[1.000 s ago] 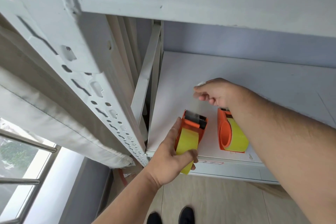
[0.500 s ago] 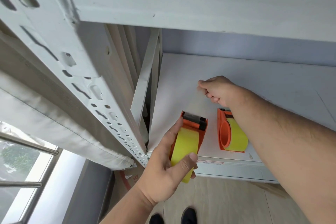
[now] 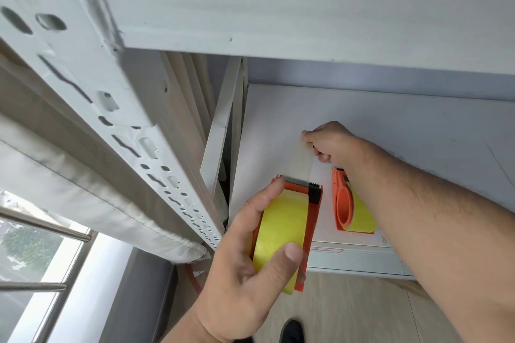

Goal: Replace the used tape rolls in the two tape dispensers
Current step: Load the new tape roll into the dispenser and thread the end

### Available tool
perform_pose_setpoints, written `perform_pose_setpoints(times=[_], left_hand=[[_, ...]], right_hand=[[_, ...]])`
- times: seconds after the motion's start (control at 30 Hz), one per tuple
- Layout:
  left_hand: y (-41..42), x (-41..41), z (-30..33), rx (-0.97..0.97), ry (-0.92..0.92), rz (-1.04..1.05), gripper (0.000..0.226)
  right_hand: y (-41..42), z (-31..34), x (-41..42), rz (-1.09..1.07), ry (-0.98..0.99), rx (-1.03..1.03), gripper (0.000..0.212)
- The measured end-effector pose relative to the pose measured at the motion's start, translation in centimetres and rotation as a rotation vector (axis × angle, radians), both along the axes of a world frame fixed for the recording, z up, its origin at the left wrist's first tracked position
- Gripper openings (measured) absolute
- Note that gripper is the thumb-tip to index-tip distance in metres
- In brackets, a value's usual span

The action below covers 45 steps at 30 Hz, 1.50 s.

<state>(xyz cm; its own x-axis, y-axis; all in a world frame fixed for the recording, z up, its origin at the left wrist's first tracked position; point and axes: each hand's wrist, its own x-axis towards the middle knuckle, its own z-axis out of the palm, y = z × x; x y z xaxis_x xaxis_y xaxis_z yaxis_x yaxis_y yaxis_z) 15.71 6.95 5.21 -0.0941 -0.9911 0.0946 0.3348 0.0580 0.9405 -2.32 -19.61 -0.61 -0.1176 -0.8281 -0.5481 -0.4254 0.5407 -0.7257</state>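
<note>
My left hand grips an orange tape dispenser loaded with a yellow tape roll, held just in front of the white shelf's front edge. Its toothed blade faces away from me. My right hand pinches the free end of the tape, a clear strip stretched from the blade across the shelf. A second orange dispenser with a yellow roll lies on its side on the shelf, under my right forearm.
A perforated white metal upright runs diagonally at the left, with wooden slats behind it. Another shelf board hangs overhead. A window with rails is at the lower left, and wooden floor lies below.
My right hand has drawn the tape end farther from the blade, lengthening the strip. My left hand has pulled the dispenser toward me, off the shelf's front edge.
</note>
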Motion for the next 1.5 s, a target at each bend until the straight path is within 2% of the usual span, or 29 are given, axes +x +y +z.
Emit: perform_pose_setpoints(times=[0.1,0.2,0.3,0.4,0.47,0.5,0.57,0.6,0.67,0.87,0.97,1.03,1.17,1.23,1.3,1.4,1.5], left_hand=[[-0.1,-0.2,0.9,-0.02,-0.031,0.126,0.057],[-1.3,0.2,2.1,-0.1,-0.082,0.286,0.051],[-3.0,0.6,3.8,-0.135,-0.042,0.369,0.039],[-4.7,0.7,4.9,-0.169,-0.046,0.389,0.036],[-5.6,0.6,5.2,-0.171,-0.061,0.391,0.035],[-5.8,0.5,5.3,-0.168,-0.075,0.394,0.035],[-6.3,0.2,5.0,-0.152,-0.106,0.404,0.037],[-6.4,0.0,4.8,-0.139,-0.106,0.404,0.038],[-6.8,-0.5,4.4,-0.103,-0.078,0.399,0.038],[-8.2,-1.4,3.1,-0.02,-0.044,0.394,0.031],[-8.8,-1.4,2.5,0.014,-0.096,0.387,0.03],[-8.9,-1.5,2.2,0.029,-0.131,0.374,0.03],[-8.9,-1.7,1.3,0.041,-0.169,0.375,0.031],[-8.9,-1.9,0.8,0.055,-0.179,0.374,0.032],[-8.8,-2.2,0.1,0.065,-0.167,0.362,0.031],[-8.7,-2.6,-1.5,0.069,-0.161,0.358,0.033],[-8.5,-2.9,-2.7,0.087,-0.19,0.355,0.035]], right_hand=[[0.9,-0.5,0.5,-0.07,-0.076,0.058,0.015],[2.7,-1.8,0.8,-0.115,-0.252,0.139,0.026],[4.7,-4.0,1.2,-0.164,-0.456,0.26,0.031],[7.1,-6.4,2.3,-0.245,-0.654,0.348,0.02],[9.1,-7.6,2.7,-0.327,-0.839,0.356,0.042],[10.7,-6.5,3.1,-0.349,-0.928,0.364,0.044],[13.5,-4.7,3.3,-0.381,-1.064,0.343,0.017],[14.7,-4.4,3.0,-0.401,-1.143,0.315,0.012],[16.7,-2.9,2.8,-0.428,-1.232,0.245,0.021],[18.9,-1.3,3.6,-0.487,-1.217,0.156,0.022],[19.9,-0.5,3.9,-0.403,-1.259,0.101,0.02],[20.1,-0.6,4.3,-0.352,-1.126,0.056,0.018],[20.1,-0.9,4.7,-0.355,-0.707,0.031,0.014],[20.3,-1.2,4.9,-0.381,-0.648,0.032,0.02],[20.7,-1.6,5.0,-0.437,-0.691,0.026,0.023],[21.4,-1.6,5.4,-0.486,-0.848,0.044,0.013],[22.0,-1.6,5.8,-0.493,-0.884,0.041,0.009]])
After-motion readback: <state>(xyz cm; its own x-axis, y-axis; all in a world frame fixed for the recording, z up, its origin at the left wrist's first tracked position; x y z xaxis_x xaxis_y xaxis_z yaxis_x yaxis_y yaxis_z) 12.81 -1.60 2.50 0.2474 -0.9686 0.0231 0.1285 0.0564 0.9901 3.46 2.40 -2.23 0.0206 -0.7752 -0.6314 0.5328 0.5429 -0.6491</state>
